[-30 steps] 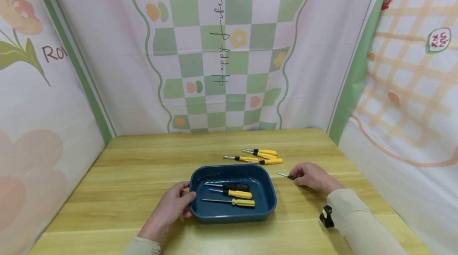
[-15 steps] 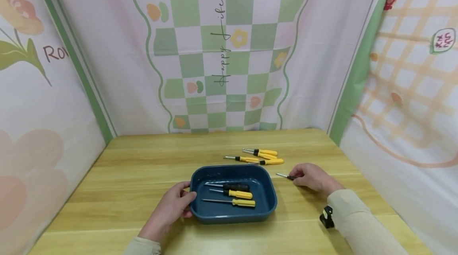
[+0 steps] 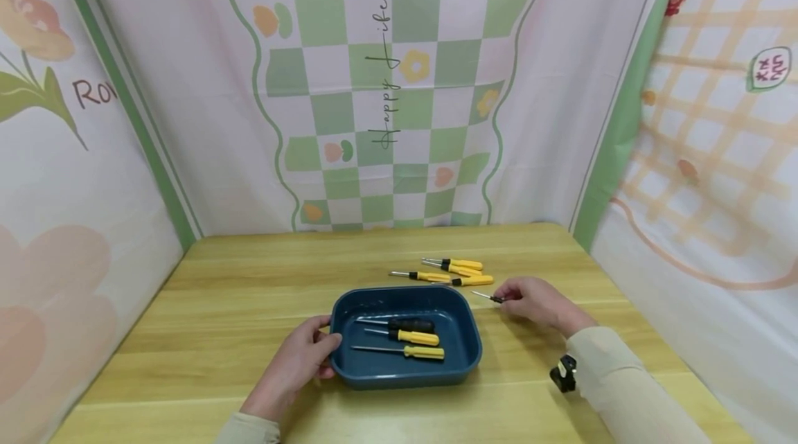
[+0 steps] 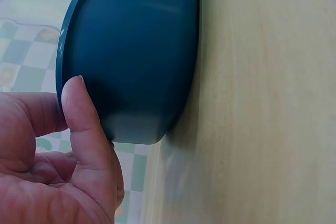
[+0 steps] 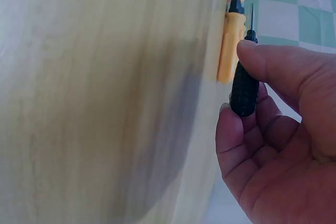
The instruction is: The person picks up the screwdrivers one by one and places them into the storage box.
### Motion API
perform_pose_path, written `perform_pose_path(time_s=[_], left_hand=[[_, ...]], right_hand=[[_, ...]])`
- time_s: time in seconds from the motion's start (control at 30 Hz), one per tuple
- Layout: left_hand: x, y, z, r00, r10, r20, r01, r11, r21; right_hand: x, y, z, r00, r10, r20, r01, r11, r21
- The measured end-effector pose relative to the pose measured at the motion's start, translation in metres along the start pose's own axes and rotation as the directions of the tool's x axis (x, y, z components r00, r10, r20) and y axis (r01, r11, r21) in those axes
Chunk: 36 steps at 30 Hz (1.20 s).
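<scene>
My right hand [image 3: 537, 304] pinches a small black-handled screwdriver [image 5: 244, 90] between thumb and fingers, its thin shaft pointing left toward the tray in the head view. A shadow of the hand falls on the table beneath. My left hand [image 3: 305, 354] grips the left end of a dark blue tray [image 3: 399, 380], thumb on the near outer side and fingers at the rim. Inside the tray lie a black screwdriver [image 3: 411, 325], a yellow-and-black screwdriver [image 3: 419, 338] and a longer yellow screwdriver [image 3: 424, 352], all with shafts to the left.
Several yellow-handled screwdrivers [image 3: 475, 280] lie loosely grouped behind the tray, close to my right hand. They rest on a wooden table [image 3: 262, 298]. Printed cloth [image 3: 411, 111] hangs behind the table and at both sides.
My right hand has moved slightly left and farther back, toward the tray, with the black screwdriver in its fingers. The left hand and tray stay where they were.
</scene>
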<state>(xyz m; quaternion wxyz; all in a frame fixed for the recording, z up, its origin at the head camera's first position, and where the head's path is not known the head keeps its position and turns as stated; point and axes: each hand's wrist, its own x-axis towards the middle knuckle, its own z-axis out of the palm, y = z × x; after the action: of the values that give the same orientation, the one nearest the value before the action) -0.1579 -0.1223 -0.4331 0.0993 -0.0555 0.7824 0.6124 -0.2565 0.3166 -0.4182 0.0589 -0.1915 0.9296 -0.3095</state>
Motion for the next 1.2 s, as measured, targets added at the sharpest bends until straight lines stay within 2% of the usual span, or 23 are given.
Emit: perform_pose_path(time_s=[0.43, 0.77, 1.2], left_hand=[[-0.001, -0.004, -0.002, 1.0, 0.02, 0.003, -0.02, 1.0, -0.008], [0.001, -0.003, -0.003, 1.0, 0.007, 0.003, -0.007, 1.0, 0.0], [0.0, -0.001, -0.001, 1.0, 0.005, -0.006, -0.005, 1.0, 0.011]], right_hand=[[0.001, -0.016, 0.001, 1.0, -0.012, -0.025, 0.012, 1.0, -0.004], [0.005, -0.033, -0.005, 1.0, -0.004, -0.024, 0.004, 1.0, -0.009], [0.008, -0.064, -0.006, 0.996, -0.083, -0.033, 0.082, 0.996, -0.019]])
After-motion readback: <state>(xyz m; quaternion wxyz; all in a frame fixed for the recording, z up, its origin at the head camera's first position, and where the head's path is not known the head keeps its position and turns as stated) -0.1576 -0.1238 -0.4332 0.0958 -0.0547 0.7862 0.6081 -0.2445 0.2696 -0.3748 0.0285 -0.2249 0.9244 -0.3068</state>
